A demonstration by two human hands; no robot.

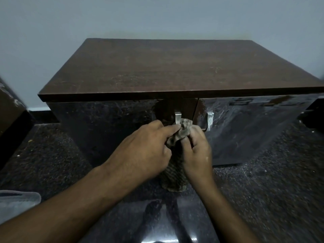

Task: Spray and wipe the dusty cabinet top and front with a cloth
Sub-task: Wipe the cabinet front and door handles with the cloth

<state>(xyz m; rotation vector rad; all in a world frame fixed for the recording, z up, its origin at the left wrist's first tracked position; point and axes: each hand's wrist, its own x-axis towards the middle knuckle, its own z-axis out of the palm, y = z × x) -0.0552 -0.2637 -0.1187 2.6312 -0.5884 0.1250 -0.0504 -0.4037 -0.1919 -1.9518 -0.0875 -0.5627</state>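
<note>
A low dark brown cabinet stands against the wall, its top streaked with dust. Its front has two glossy doors, each with a metal handle: the left handle and the right handle. Both my hands hold a crumpled striped cloth in front of the doors, just below the left handle. My left hand pinches the cloth's upper part with its fingertips. My right hand grips it from the right. The cloth's lower end hangs down between my wrists. No spray bottle is in view.
The floor is dark, glossy and speckled. Another brown piece of furniture stands at the left edge. A grey fabric item lies at the lower left. A dark object sits at the right edge beside the cabinet.
</note>
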